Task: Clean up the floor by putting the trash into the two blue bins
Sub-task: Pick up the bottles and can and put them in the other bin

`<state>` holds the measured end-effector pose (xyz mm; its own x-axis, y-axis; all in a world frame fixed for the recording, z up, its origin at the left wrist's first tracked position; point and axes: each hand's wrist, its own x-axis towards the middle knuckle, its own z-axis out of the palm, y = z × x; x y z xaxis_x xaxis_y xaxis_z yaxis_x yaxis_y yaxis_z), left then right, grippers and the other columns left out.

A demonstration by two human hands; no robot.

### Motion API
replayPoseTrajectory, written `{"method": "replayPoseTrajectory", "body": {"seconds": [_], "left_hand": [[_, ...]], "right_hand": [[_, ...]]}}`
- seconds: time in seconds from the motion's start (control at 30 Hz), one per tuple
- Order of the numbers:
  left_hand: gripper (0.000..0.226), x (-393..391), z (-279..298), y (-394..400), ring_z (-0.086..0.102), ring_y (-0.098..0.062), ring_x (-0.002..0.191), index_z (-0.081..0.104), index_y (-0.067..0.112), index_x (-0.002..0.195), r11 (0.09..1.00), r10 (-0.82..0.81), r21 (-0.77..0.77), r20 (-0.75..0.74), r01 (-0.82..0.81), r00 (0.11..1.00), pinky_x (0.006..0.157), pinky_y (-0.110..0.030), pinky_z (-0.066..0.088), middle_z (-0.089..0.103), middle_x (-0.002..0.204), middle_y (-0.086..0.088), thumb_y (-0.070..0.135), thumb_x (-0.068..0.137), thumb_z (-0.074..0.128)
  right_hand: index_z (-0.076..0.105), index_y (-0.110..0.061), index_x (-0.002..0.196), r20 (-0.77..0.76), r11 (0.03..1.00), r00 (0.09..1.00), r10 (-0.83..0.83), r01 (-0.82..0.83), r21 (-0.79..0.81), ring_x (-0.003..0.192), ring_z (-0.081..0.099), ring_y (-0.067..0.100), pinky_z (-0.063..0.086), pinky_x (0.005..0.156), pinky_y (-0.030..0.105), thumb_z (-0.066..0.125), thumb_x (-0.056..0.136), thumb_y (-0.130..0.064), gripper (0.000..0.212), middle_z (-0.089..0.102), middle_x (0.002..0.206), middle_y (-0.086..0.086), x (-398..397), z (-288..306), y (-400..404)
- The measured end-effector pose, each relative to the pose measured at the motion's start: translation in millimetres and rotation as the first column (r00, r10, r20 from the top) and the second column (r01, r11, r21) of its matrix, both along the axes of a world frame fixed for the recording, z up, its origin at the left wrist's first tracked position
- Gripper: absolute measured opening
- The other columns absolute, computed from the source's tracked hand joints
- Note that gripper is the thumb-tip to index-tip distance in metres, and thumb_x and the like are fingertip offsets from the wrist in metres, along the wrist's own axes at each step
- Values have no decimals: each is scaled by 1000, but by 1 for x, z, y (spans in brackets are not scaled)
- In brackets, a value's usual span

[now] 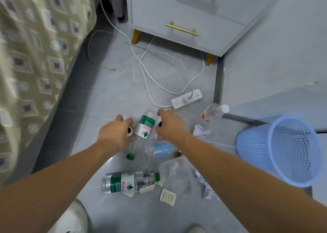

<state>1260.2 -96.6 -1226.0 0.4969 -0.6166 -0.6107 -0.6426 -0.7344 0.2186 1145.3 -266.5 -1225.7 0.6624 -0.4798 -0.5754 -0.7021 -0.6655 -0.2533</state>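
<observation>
Likely a bedroom: bed point(35, 55) (patterned cover), nightstand point(185, 14).

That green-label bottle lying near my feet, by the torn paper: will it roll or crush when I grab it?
The green-label bottle lies on its side on smooth tile, so a nudge would probably roll it. It looks clear and empty, so likely light. Thin plastic like this may dent under a firm squeeze.

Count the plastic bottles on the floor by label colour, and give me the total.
Green-label bottles: 2
Blue-label bottle: 1
Red-label bottle: 1
Total: 4
</observation>
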Motion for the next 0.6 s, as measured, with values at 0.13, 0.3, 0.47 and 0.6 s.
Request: {"method": "replayPoseTrajectory", "body": {"seconds": [0.13,0.3,0.47,0.6], "left_hand": [[37,5,-8,5,52,-26,73,54,23,112,999,23,-36,42,-22,999,61,-33,43,45,99,-2,50,89,64],[35,6,29,7,50,-23,70,54,24,109,995,30,-98,99,-20,995,60,-34,48,48,100,-1,53,91,60],[39,-10,108,-16,48,-20,74,54,26,112,962,6,-271,104,22,995,60,-31,41,50,103,2,53,86,63],[42,-51,183,-60,58,-24,91,51,26,116,893,-53,-446,41,66,998,65,-34,42,51,108,4,47,82,64]], "right_hand": [[60,-14,113,-42,998,999,-4,2,-67,97,65,34,48,74,34,64,87,-10,26,65,110,12,0,-8,4],[60,-11,111,36,996,999,-20,23,-87,93,64,37,54,79,41,57,88,-8,24,65,106,13,-11,20,6],[63,-10,109,255,968,939,-231,247,-32,86,62,37,52,73,44,59,86,-10,23,66,97,13,-45,94,11],[60,-16,114,417,902,815,-402,431,27,92,63,29,53,77,45,67,84,-17,31,67,105,6,-108,166,6]]}}
